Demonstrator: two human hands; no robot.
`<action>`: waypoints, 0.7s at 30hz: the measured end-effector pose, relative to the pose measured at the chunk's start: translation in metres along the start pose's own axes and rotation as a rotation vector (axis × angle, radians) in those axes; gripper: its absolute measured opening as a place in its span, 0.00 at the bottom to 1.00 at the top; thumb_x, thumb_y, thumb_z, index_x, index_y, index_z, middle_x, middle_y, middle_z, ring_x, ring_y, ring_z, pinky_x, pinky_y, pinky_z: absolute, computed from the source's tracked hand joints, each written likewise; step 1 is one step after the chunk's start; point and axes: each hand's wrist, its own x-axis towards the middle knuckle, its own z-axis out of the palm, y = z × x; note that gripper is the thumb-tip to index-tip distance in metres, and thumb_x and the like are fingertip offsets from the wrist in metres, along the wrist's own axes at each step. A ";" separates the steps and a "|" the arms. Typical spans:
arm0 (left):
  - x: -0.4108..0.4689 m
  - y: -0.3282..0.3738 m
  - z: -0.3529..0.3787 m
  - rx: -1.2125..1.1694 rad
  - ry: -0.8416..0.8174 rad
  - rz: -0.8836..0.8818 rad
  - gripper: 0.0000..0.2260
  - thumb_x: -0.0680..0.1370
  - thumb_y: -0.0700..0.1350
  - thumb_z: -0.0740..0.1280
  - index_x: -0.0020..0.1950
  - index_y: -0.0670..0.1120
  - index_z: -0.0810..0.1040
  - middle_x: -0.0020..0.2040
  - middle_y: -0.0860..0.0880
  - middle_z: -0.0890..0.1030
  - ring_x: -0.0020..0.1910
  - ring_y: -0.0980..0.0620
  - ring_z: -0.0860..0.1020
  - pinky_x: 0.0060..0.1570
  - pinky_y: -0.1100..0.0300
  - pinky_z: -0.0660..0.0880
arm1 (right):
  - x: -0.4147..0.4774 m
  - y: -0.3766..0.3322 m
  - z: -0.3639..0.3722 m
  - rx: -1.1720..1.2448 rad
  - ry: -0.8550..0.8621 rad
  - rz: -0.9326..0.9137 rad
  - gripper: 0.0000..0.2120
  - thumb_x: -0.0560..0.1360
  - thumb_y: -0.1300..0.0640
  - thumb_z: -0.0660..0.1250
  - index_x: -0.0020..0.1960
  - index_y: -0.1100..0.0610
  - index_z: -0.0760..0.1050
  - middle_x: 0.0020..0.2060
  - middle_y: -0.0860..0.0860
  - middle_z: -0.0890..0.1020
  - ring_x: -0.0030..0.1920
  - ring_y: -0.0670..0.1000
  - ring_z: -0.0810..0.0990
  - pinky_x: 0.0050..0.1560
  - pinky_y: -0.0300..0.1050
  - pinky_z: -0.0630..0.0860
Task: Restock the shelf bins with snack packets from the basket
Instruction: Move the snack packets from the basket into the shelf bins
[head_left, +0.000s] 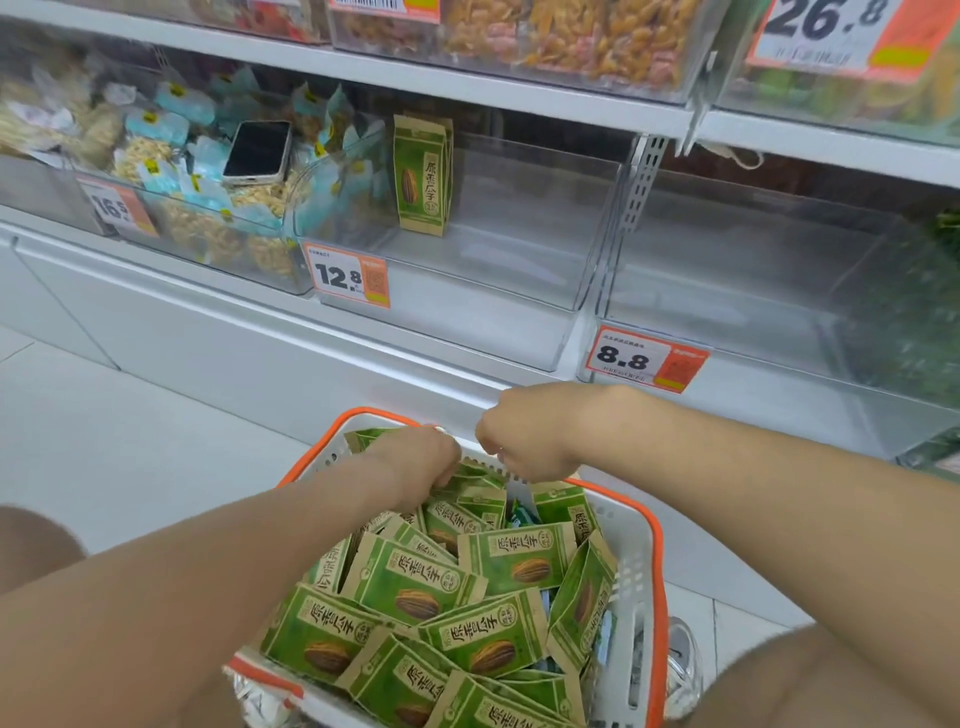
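A white basket with an orange rim (658, 551) stands on the floor below me, heaped with green and kraft snack packets (415, 587). Both hands reach into its far end. My left hand (418, 462) has its fingers curled down around packets there. Beside it, my right hand (524, 441) pinches the serrated top edge of a packet. On the shelf ahead, the clear bin (519, 249) with the 12.8 tag holds a few matching packets (422, 176) upright against its left wall; the rest of it is bare.
A phone (257, 152) lies on pale blue packets in the left bin. A clear bin (753, 291) tagged 8.8 sits to the right. The upper shelf edge (467, 83) overhangs the bins. White floor tiles surround the basket.
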 end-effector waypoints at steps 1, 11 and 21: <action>-0.001 -0.005 -0.009 -0.066 0.031 -0.029 0.16 0.76 0.31 0.63 0.55 0.51 0.75 0.52 0.49 0.75 0.48 0.46 0.76 0.39 0.58 0.69 | -0.002 0.000 -0.004 0.005 -0.001 0.002 0.06 0.78 0.63 0.60 0.47 0.57 0.75 0.43 0.55 0.76 0.37 0.56 0.76 0.36 0.47 0.76; -0.029 -0.043 -0.082 -1.129 0.353 -0.259 0.08 0.80 0.46 0.66 0.51 0.42 0.79 0.43 0.44 0.81 0.37 0.48 0.80 0.35 0.59 0.75 | -0.015 0.025 -0.018 0.509 0.282 -0.200 0.45 0.64 0.42 0.83 0.69 0.43 0.57 0.54 0.49 0.77 0.50 0.49 0.77 0.51 0.50 0.76; -0.037 -0.047 -0.088 -1.538 0.094 -0.122 0.26 0.83 0.64 0.62 0.67 0.44 0.80 0.57 0.41 0.86 0.57 0.42 0.84 0.55 0.49 0.79 | -0.024 0.039 -0.053 0.662 0.702 -0.063 0.10 0.78 0.47 0.74 0.47 0.54 0.82 0.32 0.48 0.85 0.31 0.47 0.84 0.43 0.48 0.80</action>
